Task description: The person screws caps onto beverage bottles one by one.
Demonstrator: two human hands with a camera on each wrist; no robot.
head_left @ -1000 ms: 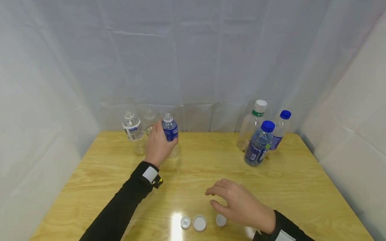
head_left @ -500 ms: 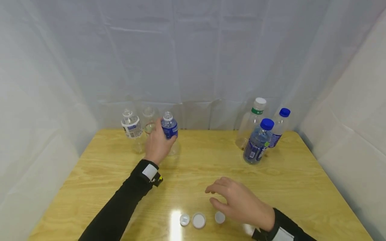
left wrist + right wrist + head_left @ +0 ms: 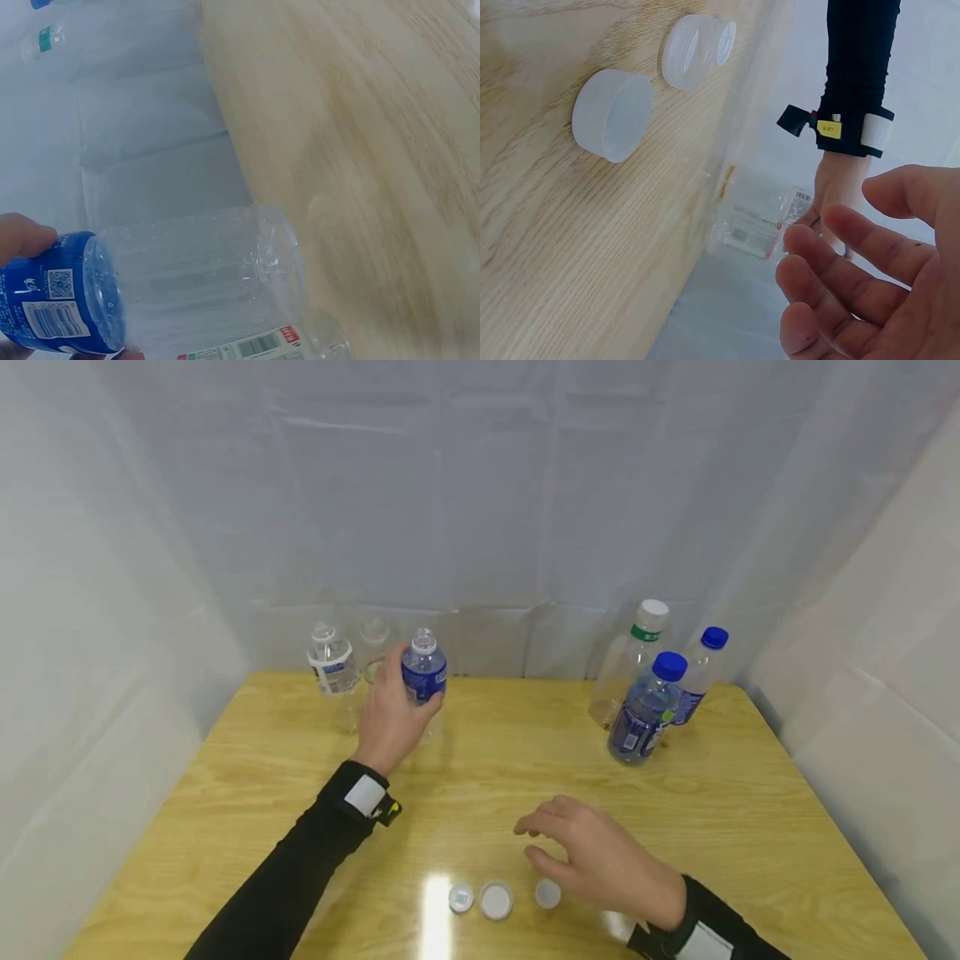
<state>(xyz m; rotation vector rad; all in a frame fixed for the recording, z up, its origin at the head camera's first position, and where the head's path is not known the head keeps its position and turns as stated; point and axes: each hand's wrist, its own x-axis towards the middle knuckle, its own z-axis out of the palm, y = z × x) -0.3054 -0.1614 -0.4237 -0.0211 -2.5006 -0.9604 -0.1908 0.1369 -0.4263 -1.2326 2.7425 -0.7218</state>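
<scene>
My left hand [image 3: 392,720] grips a clear plastic bottle [image 3: 425,670] with a blue label at the back left. No cap sits on its neck. In the left wrist view, fingers wrap the blue label [image 3: 46,300] and the clear lower part shows; whether its base touches the table is hard to tell. Two more uncapped clear bottles stand just left of it: one with a white label [image 3: 333,670], another [image 3: 375,633] partly hidden behind the hand. My right hand [image 3: 600,862] hovers near the front, fingers loosely bent and holding nothing, beside a white bottle cap [image 3: 547,893].
Two other white caps, a small one [image 3: 461,898] and a larger one [image 3: 496,901], lie at the front of the wooden table [image 3: 300,793]. Back right stand capped bottles: one white-capped [image 3: 651,614], two blue-capped [image 3: 667,668]. Pale sheeting [image 3: 495,510] encloses the table.
The head view shifts slightly. The bottle in my left hand seems a little higher and more upright than half a second ago. My right hand keeps its place and pose.
</scene>
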